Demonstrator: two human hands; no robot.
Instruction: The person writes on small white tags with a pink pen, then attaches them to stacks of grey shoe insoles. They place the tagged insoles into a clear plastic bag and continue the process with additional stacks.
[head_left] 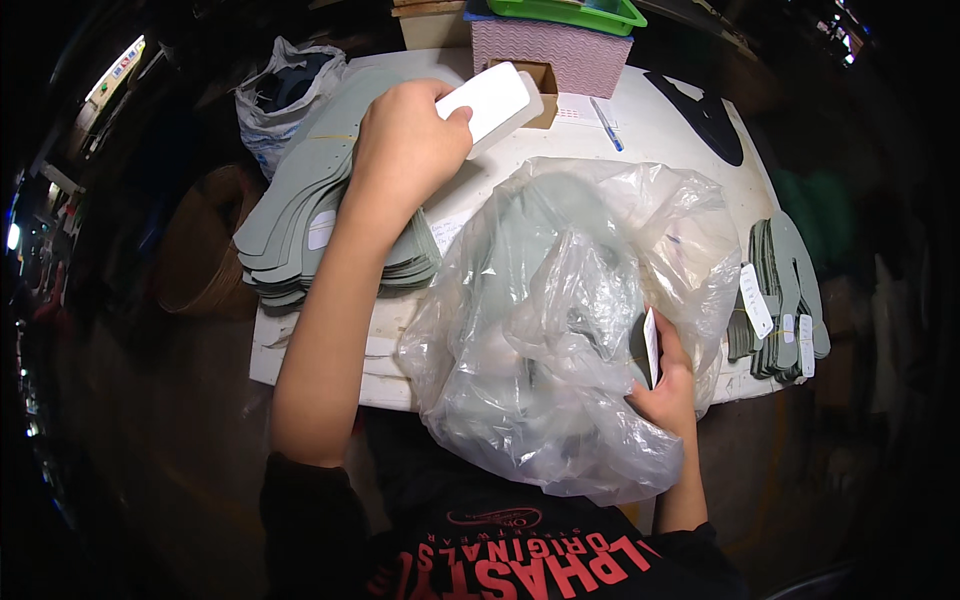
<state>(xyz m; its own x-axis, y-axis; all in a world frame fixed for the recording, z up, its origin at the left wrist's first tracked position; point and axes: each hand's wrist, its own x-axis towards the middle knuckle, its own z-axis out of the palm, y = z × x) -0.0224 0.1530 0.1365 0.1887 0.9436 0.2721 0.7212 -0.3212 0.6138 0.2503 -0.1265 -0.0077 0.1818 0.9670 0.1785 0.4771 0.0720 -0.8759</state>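
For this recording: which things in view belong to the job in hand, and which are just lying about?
Seem part of it:
white block, in the left hand
white card, against the right hand
clear plastic bag around grey pieces
probably left grey stack and right grey stack

Seemingly lying about:
blue pen
pink box
green tray
brown carton
white sack
black piece

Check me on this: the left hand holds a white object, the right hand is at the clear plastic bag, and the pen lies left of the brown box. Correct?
Not quite: the head view shows the pen lying right of the brown box. The rest holds: left hand gripping the white object, right hand at the clear plastic bag.
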